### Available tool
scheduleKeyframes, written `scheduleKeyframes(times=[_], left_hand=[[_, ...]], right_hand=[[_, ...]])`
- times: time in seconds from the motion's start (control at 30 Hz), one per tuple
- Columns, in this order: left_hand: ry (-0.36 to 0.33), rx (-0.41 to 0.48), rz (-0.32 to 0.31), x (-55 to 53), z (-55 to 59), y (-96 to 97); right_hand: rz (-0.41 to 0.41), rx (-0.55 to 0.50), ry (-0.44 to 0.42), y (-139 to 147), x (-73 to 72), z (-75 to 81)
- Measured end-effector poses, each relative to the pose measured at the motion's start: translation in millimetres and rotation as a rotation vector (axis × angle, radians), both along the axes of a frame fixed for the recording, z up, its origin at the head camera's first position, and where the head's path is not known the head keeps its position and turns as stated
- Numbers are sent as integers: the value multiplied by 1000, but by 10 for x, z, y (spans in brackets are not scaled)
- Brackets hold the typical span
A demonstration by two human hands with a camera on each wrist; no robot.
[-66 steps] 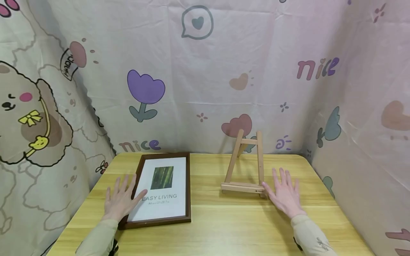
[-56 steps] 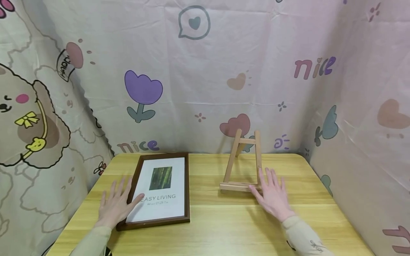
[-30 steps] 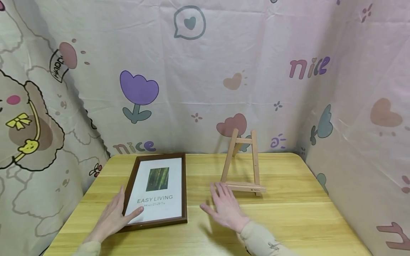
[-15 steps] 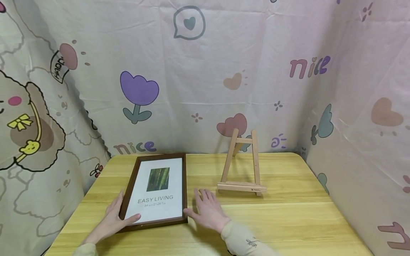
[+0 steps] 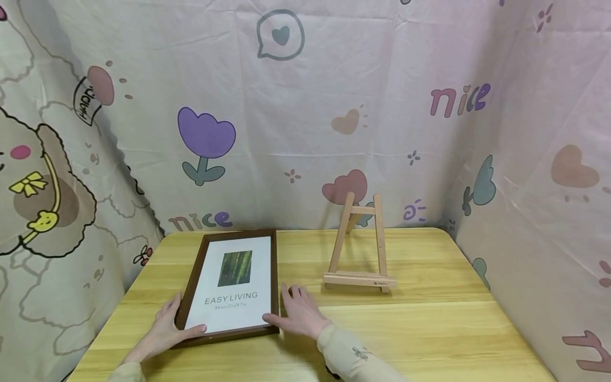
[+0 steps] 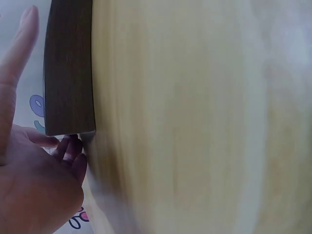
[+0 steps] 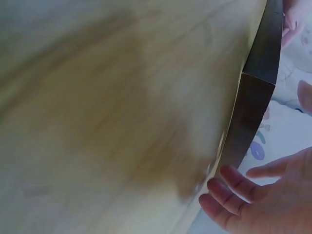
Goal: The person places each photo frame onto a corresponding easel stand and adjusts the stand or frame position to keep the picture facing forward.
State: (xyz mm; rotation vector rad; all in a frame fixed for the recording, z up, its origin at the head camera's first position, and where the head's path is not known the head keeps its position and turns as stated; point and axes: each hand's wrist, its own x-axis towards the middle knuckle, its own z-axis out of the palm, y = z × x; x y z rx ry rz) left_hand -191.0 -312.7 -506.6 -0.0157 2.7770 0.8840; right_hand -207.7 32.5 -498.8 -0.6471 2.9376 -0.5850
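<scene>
A brown picture frame (image 5: 274,276) lies flat on the table, face up, its white sheet reading "EASY LIVING" around a small green picture. My left hand (image 5: 164,329) is at its near left corner. The left thumb stretches over the front, and in the left wrist view the bent fingers (image 6: 70,151) reach the frame's side, tips partly hidden. On the other side, my right hand (image 5: 300,313) is spread at the near right corner, thumb over the sheet. The right wrist view has its loosely bent fingers (image 7: 226,197) close along the frame's edge.
A small wooden easel (image 5: 360,278) stands upright on the table (image 5: 429,329), right of the frame. Printed cloth (image 5: 286,106) hangs behind the table and along both sides.
My right hand has moved left from the easel to the frame's right side. My left hand has slid toward the frame's near left corner. Frame and easel stay put.
</scene>
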Motion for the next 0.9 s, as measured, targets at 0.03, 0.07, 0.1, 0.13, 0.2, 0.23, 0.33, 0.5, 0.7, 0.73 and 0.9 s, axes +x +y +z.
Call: scheduleKeyframes(times=[0.03, 0.07, 0.1, 0.13, 0.2, 0.23, 0.33, 0.5, 0.7, 0.73, 0.9], left_hand=[[1, 1, 2, -5, -4, -5], [-4, 3, 3, -11, -9, -12], [-7, 6, 3, -16, -16, -21], [-11, 7, 4, -21, -24, -32], [-21, 16, 4, -33, -35, -54], [-28, 21, 3, -39, -40, -65], [-41, 29, 0, -59, -51, -95], [-52, 25, 0, -77, -62, -119], [-53, 28, -32, -76, -51, -130], [-48, 30, -39, -74, -46, -130], [-42, 54, -72, -49, -42, -156]], right_hand=[[1, 4, -17, -9, -8, 8], [2, 12, -35, -18, -17, 11], [5, 18, -49, -27, -26, 14], [10, 25, -59, -36, -36, 17], [15, 41, -76, -56, -57, 14], [16, 49, -80, -67, -69, 8], [11, 60, -100, -97, -107, -6], [2, 56, -152, -140, -161, -16], [12, 64, -162, -168, -164, 14], [15, 68, -163, -168, -167, 14], [37, 88, -196, -152, -185, 15]])
